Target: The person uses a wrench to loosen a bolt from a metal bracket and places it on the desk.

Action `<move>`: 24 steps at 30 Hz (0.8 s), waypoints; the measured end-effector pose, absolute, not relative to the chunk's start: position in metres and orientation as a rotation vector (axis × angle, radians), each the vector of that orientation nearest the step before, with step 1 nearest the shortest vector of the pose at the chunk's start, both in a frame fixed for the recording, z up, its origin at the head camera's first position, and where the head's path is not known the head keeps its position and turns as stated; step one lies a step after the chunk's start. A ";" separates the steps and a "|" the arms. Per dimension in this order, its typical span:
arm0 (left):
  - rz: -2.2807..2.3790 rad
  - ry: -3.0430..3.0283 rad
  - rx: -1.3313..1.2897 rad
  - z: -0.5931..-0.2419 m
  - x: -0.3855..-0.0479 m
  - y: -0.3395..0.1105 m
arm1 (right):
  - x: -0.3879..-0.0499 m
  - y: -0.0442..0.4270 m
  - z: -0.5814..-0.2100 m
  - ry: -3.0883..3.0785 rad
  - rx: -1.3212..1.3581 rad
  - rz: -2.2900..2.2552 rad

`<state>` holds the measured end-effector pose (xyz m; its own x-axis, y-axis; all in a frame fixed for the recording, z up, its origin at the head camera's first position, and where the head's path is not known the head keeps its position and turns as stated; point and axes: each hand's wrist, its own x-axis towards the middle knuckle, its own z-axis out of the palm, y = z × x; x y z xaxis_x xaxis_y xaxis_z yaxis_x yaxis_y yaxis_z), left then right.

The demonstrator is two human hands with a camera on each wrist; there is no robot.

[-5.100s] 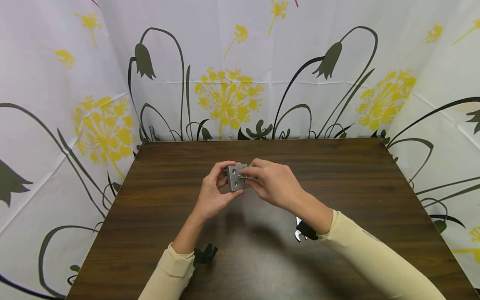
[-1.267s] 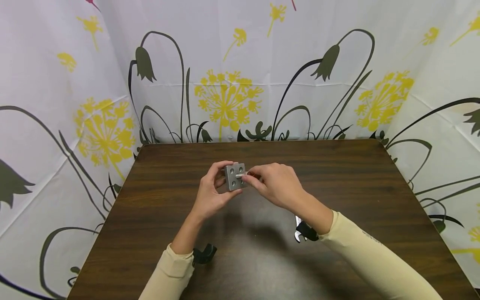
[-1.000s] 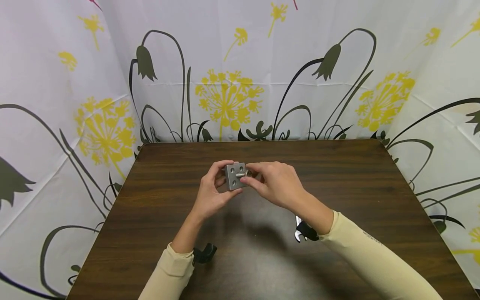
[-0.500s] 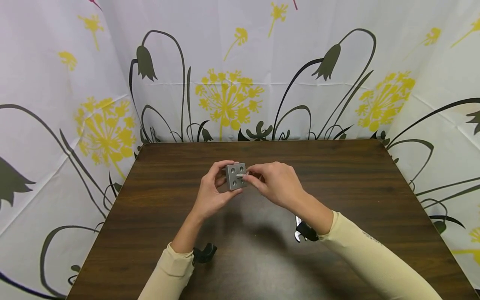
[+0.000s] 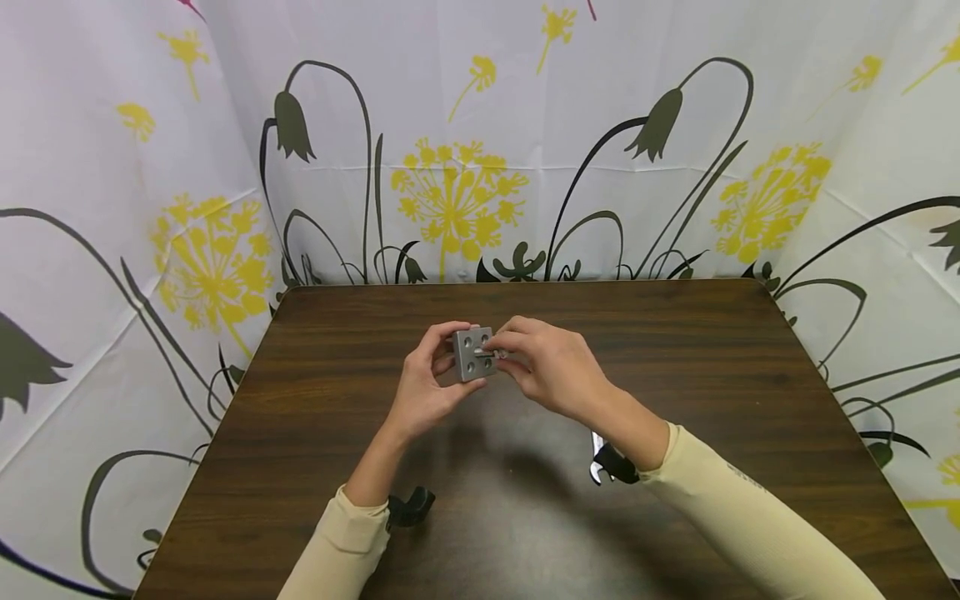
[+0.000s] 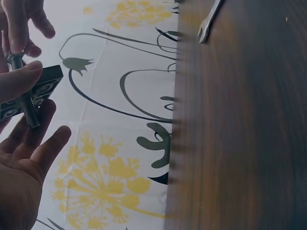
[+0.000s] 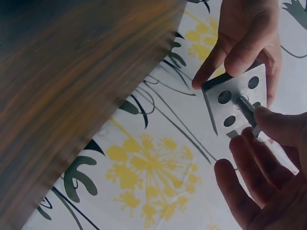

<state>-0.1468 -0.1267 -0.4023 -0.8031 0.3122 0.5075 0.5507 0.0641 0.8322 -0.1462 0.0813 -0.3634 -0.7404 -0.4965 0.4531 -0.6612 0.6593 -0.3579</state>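
Note:
My left hand (image 5: pixel 423 387) grips a square grey metal plate (image 5: pixel 464 367) by its edges, thumb below and fingers above, over the table. Several round holes show in the plate (image 7: pixel 216 108) in the right wrist view. A threaded bolt (image 7: pixel 245 106) stands in the middle of its face, and my right hand (image 7: pixel 268 177) pinches the bolt's head end between thumb and fingers. In the left wrist view the bolt's threaded end (image 6: pixel 30 115) sticks out past the plate (image 6: pixel 50 76). How deep the bolt sits in the head view's near face is hidden by my right fingers.
A shiny open-ended wrench (image 5: pixel 596 472) lies on the dark wooden table (image 5: pixel 337 333), partly hidden under my right wrist and its black strap. Behind the table hangs a white curtain (image 5: pixel 510 108) with yellow and grey-green flowers.
My right fingers have shifted their hold on the bolt's head, with the forefinger now further over it. The plate and my left hand have moved very slightly to the right.

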 end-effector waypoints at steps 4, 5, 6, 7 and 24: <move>-1.815 -2.135 -0.886 -0.403 -0.147 -0.127 | -0.146 0.080 -0.363 -2.588 0.861 0.764; -1.816 -2.132 -0.886 -0.403 -0.147 -0.127 | -0.146 0.080 -0.362 -2.611 0.825 0.764; -1.813 -2.133 -0.887 -0.402 -0.147 -0.127 | -0.146 0.080 -0.362 -2.633 0.799 0.771; -1.812 -2.136 -0.890 -0.402 -0.147 -0.127 | -0.146 0.080 -0.362 -2.649 0.785 0.768; -1.808 -2.139 -0.895 -0.403 -0.147 -0.128 | -0.146 0.081 -0.363 -2.640 0.843 0.724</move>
